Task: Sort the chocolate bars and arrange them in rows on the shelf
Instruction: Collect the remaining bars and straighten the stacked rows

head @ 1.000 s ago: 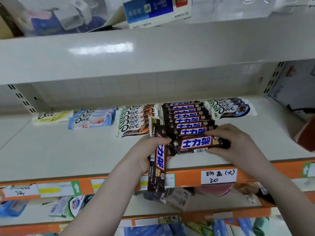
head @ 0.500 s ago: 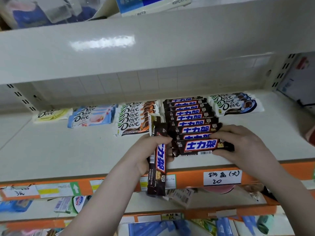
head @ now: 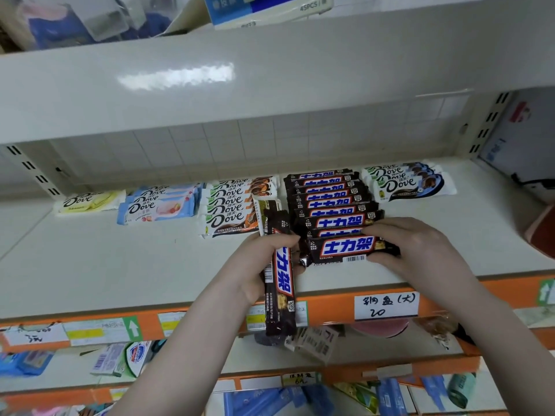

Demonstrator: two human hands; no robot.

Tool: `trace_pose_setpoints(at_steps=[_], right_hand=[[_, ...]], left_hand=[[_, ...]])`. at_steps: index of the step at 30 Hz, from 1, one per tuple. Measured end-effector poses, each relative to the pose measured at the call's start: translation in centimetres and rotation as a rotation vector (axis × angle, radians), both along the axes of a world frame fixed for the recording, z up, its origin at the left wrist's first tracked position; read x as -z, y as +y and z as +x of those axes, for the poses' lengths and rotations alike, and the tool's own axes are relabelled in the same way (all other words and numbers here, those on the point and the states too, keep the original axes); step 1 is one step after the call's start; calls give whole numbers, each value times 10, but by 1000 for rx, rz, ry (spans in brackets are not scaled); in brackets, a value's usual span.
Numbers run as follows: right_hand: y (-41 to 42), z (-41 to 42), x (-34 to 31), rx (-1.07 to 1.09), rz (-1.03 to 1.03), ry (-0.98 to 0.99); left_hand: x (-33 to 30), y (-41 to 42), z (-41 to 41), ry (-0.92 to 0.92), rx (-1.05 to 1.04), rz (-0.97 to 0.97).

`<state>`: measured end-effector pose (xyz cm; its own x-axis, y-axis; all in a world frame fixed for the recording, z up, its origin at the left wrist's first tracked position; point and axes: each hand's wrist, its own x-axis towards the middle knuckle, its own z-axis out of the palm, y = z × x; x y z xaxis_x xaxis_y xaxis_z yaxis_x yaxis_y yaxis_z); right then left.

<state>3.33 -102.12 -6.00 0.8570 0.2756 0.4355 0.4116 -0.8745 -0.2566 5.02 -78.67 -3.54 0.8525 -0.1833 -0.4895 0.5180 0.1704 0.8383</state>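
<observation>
On the white shelf lies a row of dark Snickers bars, overlapping from back to front. My right hand grips the frontmost Snickers bar at its right end, flat on the shelf. My left hand holds a small bunch of Snickers bars upright, lengthwise, at the shelf's front edge. Dove bars lie in rows: yellow, pale blue, brown-orange left of the Snickers, and blue-white to the right.
A deep white shelf board hangs overhead, limiting headroom. The shelf's orange front rail carries a handwritten price label. Lower shelves hold soap boxes and blue packets. A reddish object sits at the far right.
My right hand has slid the front Snickers bar slightly back against the row. The left hand and its bars have barely moved; the camera has tilted a little.
</observation>
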Motion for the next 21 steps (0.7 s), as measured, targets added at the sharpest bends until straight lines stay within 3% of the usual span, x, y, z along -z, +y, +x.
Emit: trace_pose_setpoints(at_steps=[14, 21], right_hand=[[-2, -7, 2, 27, -165, -40], [34, -26, -8, 3, 112, 4]], left_hand=[[0, 6, -18, -24, -161, -189], [-1, 11, -24, 1, -297, -413]])
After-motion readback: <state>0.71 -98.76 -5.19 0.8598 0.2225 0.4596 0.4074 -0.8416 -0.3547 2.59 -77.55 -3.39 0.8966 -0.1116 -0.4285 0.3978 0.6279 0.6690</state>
